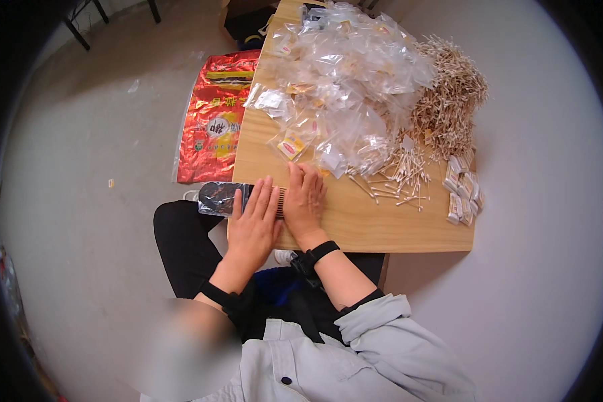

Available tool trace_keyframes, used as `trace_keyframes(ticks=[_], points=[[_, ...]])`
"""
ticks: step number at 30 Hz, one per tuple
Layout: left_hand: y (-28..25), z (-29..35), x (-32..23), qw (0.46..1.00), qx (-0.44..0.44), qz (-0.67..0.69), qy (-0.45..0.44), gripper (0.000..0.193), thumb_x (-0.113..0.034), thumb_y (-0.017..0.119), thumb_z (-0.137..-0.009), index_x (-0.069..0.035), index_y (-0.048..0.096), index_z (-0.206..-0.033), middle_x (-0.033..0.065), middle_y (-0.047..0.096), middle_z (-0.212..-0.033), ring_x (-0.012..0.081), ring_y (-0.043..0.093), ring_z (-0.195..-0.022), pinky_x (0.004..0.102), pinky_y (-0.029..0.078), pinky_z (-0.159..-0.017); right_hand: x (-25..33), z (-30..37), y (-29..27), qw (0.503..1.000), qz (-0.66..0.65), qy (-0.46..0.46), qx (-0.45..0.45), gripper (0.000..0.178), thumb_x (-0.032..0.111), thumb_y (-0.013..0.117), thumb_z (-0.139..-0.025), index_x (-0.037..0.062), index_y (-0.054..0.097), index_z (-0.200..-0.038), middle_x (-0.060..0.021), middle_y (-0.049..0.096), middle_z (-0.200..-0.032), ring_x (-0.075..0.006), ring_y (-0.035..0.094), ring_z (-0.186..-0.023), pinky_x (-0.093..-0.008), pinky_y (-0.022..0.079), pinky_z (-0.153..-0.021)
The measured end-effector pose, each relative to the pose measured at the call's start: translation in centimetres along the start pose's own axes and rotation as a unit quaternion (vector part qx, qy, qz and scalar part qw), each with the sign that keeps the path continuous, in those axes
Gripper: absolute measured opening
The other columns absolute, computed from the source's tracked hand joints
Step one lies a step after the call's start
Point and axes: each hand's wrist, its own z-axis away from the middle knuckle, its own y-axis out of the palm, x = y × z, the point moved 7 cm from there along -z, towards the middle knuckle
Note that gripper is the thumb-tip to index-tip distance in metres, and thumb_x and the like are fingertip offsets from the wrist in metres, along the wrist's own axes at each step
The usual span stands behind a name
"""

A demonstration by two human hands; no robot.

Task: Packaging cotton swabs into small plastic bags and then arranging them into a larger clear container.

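A dark comb-like item [220,199] in clear plastic wrap lies across the table's left edge, its rounded end jutting past it. Narrow parallel teeth show between my hands. My left hand [253,226] rests flat over its middle, fingers stretched out. Bent and close together, the fingers of my right hand [304,203] curl over the toothed end, which they hide. Just beyond them is a small clear bag with a yellow and red card [291,145].
A heap of clear plastic bags [355,74] covers the far wooden table [355,231]. Cotton swabs [452,100] pile up at right, with loose ones nearer. Small white packs [462,191] sit at the right edge. A red printed sack [214,127] lies left of the table.
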Motion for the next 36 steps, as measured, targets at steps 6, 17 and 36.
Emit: trace_keyframes(ticks=[6, 17, 36], points=[[1.1, 0.6, -0.2, 0.998, 0.021, 0.048, -0.021, 0.085, -0.053, 0.058, -0.086, -0.005, 0.032, -0.15, 0.0098, 0.023, -0.16, 0.0214, 0.018, -0.15, 0.0528, 0.004, -0.119, -1.3, 0.2, -0.1, 0.998, -0.065, 0.022, -0.007, 0.04, 0.003, 0.056, -0.082, 0.0093, 0.056, -0.122, -0.0115, 0.05, -0.118, -0.0306, 0.049, -0.112, -0.045, 0.041, -0.094], [1.4, 0.8, 0.0, 0.999, 0.038, 0.033, -0.015, 0.099, -0.061, 0.066, -0.075, -0.007, 0.032, -0.151, 0.0101, 0.021, -0.161, 0.0219, 0.015, -0.15, 0.0537, 0.006, -0.119, 0.3, -0.6, -0.1, 0.999, -0.024, 0.043, -0.008, 0.039, 0.006, 0.053, -0.087, 0.0087, 0.055, -0.125, -0.0112, 0.049, -0.118, -0.0319, 0.048, -0.113, -0.0442, 0.039, -0.094], [-1.8, -0.9, 2.3, 0.996, -0.023, 0.088, -0.014, 0.071, -0.02, 0.068, -0.081, -0.005, 0.04, -0.144, 0.0162, 0.035, -0.152, 0.0293, 0.034, -0.141, 0.046, 0.026, -0.114, 0.0, -0.5, 1.2, 0.999, 0.014, 0.018, 0.039, 0.046, 0.008, 0.055, -0.086, 0.0076, 0.048, -0.131, -0.01, 0.045, -0.126, -0.0306, 0.044, -0.12, -0.0435, 0.038, -0.097]])
